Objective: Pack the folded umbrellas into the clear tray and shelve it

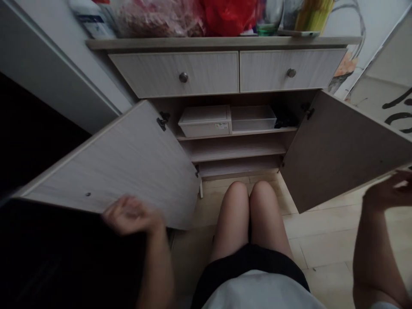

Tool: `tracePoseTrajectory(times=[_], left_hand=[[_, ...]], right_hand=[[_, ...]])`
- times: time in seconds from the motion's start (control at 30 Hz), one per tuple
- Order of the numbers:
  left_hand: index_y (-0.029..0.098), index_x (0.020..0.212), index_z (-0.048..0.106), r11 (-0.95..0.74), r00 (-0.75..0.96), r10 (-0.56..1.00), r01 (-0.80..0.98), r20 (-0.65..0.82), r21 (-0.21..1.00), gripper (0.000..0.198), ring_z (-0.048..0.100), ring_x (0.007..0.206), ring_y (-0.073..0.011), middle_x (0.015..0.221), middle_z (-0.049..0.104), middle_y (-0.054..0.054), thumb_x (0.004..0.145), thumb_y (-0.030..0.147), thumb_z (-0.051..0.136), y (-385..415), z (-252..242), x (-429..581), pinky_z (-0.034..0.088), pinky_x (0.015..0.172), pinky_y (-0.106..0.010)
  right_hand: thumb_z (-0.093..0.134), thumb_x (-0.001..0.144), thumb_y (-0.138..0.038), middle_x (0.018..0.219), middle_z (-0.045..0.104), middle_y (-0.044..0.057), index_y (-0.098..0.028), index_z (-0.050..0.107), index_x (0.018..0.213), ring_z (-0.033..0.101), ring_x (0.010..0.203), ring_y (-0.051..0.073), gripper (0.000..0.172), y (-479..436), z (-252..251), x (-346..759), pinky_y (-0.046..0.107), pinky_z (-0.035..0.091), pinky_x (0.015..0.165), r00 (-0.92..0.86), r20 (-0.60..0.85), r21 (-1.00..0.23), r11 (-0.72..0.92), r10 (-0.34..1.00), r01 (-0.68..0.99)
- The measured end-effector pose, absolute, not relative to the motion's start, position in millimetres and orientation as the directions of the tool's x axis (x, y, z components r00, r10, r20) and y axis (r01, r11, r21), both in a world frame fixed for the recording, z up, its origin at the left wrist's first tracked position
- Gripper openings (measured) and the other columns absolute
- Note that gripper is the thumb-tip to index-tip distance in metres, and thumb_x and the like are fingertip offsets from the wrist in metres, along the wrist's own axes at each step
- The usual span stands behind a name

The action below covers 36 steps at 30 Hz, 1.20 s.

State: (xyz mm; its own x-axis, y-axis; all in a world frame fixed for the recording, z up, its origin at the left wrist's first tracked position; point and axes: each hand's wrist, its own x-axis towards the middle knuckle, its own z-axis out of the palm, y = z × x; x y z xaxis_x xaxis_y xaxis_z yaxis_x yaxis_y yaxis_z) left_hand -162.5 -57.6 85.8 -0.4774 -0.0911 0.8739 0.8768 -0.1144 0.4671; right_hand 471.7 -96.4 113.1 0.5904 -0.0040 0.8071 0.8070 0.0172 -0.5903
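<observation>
A cabinet (222,43) stands ahead of your left hand (133,214) and right hand (389,191), its two lower doors swung wide. The left door (112,163) sits just beyond your left fingers, and the right door (341,150) lies near your right fingers. Past your fingers, on a shelf between the doors, sit a lidded white box (205,122) and a clear bin (253,119). Higher up are the drawers (174,73), and on the cabinet top, far above your fingers, stands a glass (269,17). Your knees (247,210) lie below and between your hands.

Your left fingers (120,210) are blurred and look curled together at the door's lower edge; I cannot tell whether they grip it. Your right fingers (397,182) are apart and hold nothing.

A quick swing of either door could catch your fingers against its edge or your knees. A hard knock to the cabinet could tip the glass.
</observation>
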Motion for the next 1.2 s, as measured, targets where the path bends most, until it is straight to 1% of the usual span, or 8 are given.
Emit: tracePoseTrajectory(times=[0.03, 0.1, 0.23, 0.43, 0.6, 0.73, 0.93, 1.2], left_hand=[[0.024, 0.090, 0.067, -0.196, -0.416, 0.083, 0.884, 0.906, 0.424, 0.034, 0.063, 0.082, -0.0294, 0.079, 0.063, -0.010, 0.091, 0.052, 0.048, -39, 89, -143, 0.052, 0.080, -0.052], [0.021, 0.095, 0.069, -0.369, -0.213, 0.425, 0.847, 0.880, 0.383, 0.030, 0.064, 0.085, -0.0265, 0.086, 0.067, -0.011, 0.094, 0.045, 0.051, 5, 99, -103, 0.051, 0.086, -0.048], [0.021, 0.101, 0.072, -0.534, 0.232, 0.666, 0.812, 0.709, 0.236, 0.026, 0.064, 0.100, -0.0260, 0.100, 0.072, -0.011, 0.098, 0.037, 0.051, 100, 126, -32, 0.048, 0.091, -0.042], [0.014, 0.105, 0.074, -0.531, 0.472, 0.732, 0.847, 0.491, -0.021, 0.028, 0.059, 0.114, -0.0321, 0.110, 0.071, -0.018, 0.096, 0.019, 0.048, 205, 155, 41, 0.043, 0.094, -0.046], [0.007, 0.095, 0.076, -0.520, 0.464, 0.768, 0.854, 0.441, 0.006, 0.036, 0.057, 0.117, -0.0345, 0.104, 0.070, -0.024, 0.092, 0.009, 0.040, 259, 154, 67, 0.036, 0.100, -0.052], [0.011, 0.094, 0.079, -0.552, 0.472, 0.761, 0.832, 0.445, 0.060, 0.039, 0.057, 0.116, -0.0348, 0.095, 0.072, -0.023, 0.088, 0.006, 0.040, 281, 142, 70, 0.032, 0.104, -0.058], [0.013, 0.089, 0.078, -0.522, 0.475, 0.784, 0.853, 0.399, 0.011, 0.038, 0.059, 0.116, -0.0327, 0.095, 0.073, -0.020, 0.092, 0.009, 0.041, 286, 139, 65, 0.032, 0.107, -0.055], [0.012, 0.089, 0.074, -0.544, 0.483, 0.754, 0.839, 0.445, 0.011, 0.032, 0.057, 0.115, -0.0304, 0.098, 0.071, -0.016, 0.094, 0.008, 0.042, 265, 163, 60, 0.035, 0.102, -0.050]], right_hand=[[0.036, 0.089, -0.071, 0.091, 0.059, 0.016, -0.030, 0.063, 0.102, 0.061, 0.083, 0.032, 0.050, -86, 117, 456, 0.055, 0.046, 0.072, 0.519, 0.854, -0.519, 0.035, -0.026, 0.854], [0.048, 0.091, -0.056, 0.083, 0.061, 0.011, -0.026, 0.063, 0.096, 0.061, 0.073, 0.025, 0.033, -57, 124, 425, 0.046, 0.051, 0.072, 0.378, 0.904, -0.406, 0.123, 0.200, 0.905], [0.046, 0.092, -0.036, 0.088, 0.065, 0.010, -0.020, 0.066, 0.096, 0.062, 0.080, 0.020, 0.027, 32, 131, 380, 0.035, 0.052, 0.074, 0.149, 0.814, -0.375, 0.312, 0.561, 0.873], [0.048, 0.092, -0.026, 0.116, 0.065, 0.015, -0.017, 0.072, 0.110, 0.062, 0.098, 0.026, 0.031, 158, 135, 359, 0.035, 0.050, 0.078, 0.054, 0.568, -0.290, 0.138, 0.821, 0.947], [0.050, 0.095, -0.025, 0.133, 0.057, 0.019, -0.019, 0.068, 0.125, 0.060, 0.101, 0.027, 0.036, 207, 141, 348, 0.033, 0.047, 0.075, 0.034, 0.366, -0.059, -0.013, 0.930, 0.998], [0.044, 0.098, -0.020, 0.127, 0.059, 0.020, -0.018, 0.072, 0.121, 0.061, 0.097, 0.025, 0.036, 223, 143, 345, 0.032, 0.046, 0.073, 0.054, 0.264, 0.012, -0.059, 0.963, 0.998], [0.040, 0.098, -0.015, 0.115, 0.067, 0.021, -0.012, 0.073, 0.119, 0.064, 0.094, 0.025, 0.039, 231, 142, 353, 0.033, 0.045, 0.076, -0.003, 0.230, 0.015, 0.000, 0.973, 1.000], [0.045, 0.097, -0.021, 0.114, 0.067, 0.017, -0.014, 0.075, 0.116, 0.062, 0.095, 0.027, 0.036, 211, 160, 376, 0.034, 0.042, 0.075, -0.014, 0.333, -0.014, 0.020, 0.943, 1.000]])
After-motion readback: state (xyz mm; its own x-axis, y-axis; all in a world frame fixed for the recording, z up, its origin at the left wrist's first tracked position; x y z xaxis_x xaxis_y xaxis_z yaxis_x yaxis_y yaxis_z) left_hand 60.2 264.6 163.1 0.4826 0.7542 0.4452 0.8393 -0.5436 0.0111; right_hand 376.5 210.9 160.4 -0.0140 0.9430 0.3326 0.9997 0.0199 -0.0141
